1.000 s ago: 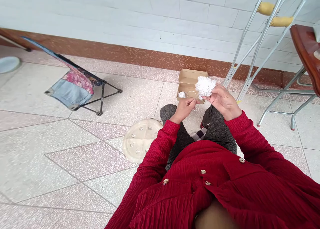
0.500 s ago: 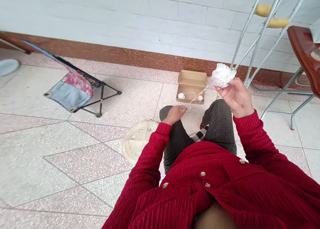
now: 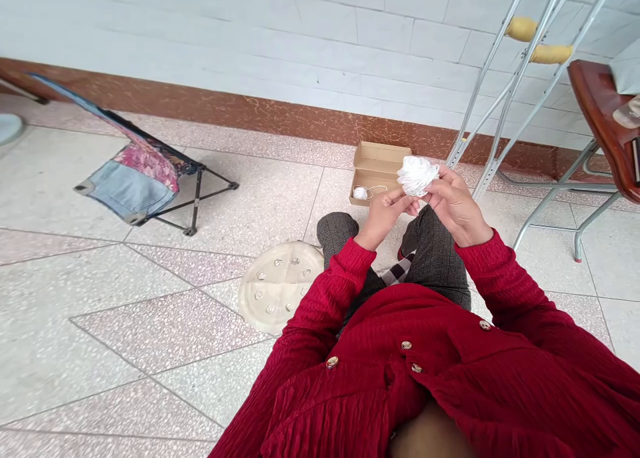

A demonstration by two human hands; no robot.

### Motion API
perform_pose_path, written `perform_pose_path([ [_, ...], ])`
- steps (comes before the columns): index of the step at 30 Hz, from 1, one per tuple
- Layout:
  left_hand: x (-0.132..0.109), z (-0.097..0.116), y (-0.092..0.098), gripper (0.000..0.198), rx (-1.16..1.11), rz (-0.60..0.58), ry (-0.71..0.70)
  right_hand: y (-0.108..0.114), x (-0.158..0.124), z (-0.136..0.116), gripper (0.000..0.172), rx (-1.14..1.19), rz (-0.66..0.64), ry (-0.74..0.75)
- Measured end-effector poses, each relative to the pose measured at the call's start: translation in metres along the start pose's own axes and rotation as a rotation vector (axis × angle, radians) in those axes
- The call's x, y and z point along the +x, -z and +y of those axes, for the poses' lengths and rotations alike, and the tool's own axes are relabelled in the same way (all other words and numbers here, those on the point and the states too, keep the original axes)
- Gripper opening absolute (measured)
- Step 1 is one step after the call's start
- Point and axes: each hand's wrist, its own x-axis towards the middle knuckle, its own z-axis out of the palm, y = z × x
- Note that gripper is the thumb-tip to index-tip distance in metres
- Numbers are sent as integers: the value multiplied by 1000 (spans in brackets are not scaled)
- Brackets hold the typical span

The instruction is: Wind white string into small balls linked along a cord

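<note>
The ball of white twine (image 3: 417,176) sits at 1 o'clock from the left hand (image 3: 384,217) and 11 o'clock from the right hand (image 3: 454,206) (both half-closed, gripping it, the right closer).

We can read no words, labels, brands, numbers or signs in this view. The open cardboard box (image 3: 376,167) shows only plain brown card, and the aluminium crutches (image 3: 521,29) behind it carry no legible marking.
</note>
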Motion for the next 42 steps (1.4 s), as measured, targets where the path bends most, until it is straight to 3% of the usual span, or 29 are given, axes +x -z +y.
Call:
perform_pose_path([
  [7, -26, -3, 27, 43, 122, -146, 92, 19, 13, 0, 25, -75, 99, 90],
  [12, -37, 1, 42, 37, 355, -155, 75, 32, 31, 15, 22, -217, 127, 126],
  [15, -39, 7, 47, 37, 553, -160, 46, 41, 45, 26, 27, -345, 182, 239],
  [19, -39, 12, 49, 37, 646, -185, 45, 55, 62, 50, 37, -644, 251, 327],
  [24, -35, 20, 59, 30, 814, -164, -37, 66, 47, 86, 32, -971, 49, 151],
  [27, -29, 23, 70, 27, 835, -174, -60, 64, 28, 91, 33, -838, -159, -54],
  [31, -20, 18, 75, 30, 742, -212, -66, 56, 11, 78, 37, -408, -418, -335],
  [37, -18, 3, 66, 39, 509, -151, -63, 51, 1, 56, 37, -28, -312, -334],
  [42, -24, -7, 61, 43, 451, -139, -5, 40, 6, 36, 42, 29, -144, -175],
])
